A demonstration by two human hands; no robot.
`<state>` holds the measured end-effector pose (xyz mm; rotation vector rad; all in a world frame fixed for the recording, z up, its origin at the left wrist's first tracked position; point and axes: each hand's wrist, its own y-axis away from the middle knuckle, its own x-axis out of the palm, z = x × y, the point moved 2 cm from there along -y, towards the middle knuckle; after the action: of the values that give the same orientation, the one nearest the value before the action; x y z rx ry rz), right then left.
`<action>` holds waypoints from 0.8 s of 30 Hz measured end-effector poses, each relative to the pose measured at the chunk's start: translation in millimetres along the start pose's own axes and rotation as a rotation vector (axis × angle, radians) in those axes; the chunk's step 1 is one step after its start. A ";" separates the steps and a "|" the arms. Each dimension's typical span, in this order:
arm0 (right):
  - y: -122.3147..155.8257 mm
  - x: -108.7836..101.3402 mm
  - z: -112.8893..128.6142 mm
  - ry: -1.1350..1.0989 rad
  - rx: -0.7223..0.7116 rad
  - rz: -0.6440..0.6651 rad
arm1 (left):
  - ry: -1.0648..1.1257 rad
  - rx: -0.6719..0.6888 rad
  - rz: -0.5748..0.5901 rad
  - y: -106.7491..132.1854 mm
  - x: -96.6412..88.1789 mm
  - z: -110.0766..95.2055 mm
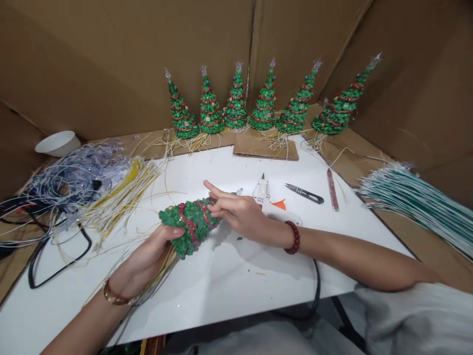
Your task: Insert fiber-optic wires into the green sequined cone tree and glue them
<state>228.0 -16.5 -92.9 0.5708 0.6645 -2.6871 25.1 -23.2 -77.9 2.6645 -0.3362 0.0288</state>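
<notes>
A small green Christmas tree with red garland lies tilted over the table, its tip pointing right. My left hand is wrapped round its wide base, thumb on top, and thin yellow and white wires trail from the base below. Over the upper part of the tree is my right hand, with one finger stretched out and the other fingertips pressed together at the branches. Whatever these fingertips may pinch is hidden. Behind the right hand lies a white glue gun with an orange trigger.
Several finished trees stand along the back cardboard wall. Thread snips and a red-handled tool lie to the right, beside a bundle of green wired strands. Tangled wires, yellow-white wires and a white bowl are left.
</notes>
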 end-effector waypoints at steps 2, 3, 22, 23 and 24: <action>0.1 0.1 -0.6 0.036 0.002 0.001 | 0.007 -0.020 0.015 -1.0 -1.4 1.1; 0.0 -0.2 -0.8 0.055 -0.002 0.007 | 0.010 -0.026 0.022 -1.4 -2.4 1.2; -18.5 -43.3 11.8 0.585 -0.032 0.306 | -0.090 0.126 -0.050 3.6 -11.5 -25.6; -18.7 -42.5 10.9 0.577 -0.030 0.315 | -0.103 0.143 -0.054 3.3 -13.5 -26.7; -18.9 -42.0 10.0 0.571 -0.027 0.310 | -0.118 0.161 -0.054 2.9 -16.1 -27.4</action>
<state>254.3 2.9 -58.9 1.3371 0.6779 -2.2200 9.8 -10.0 -53.3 2.8409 -0.3117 -0.1229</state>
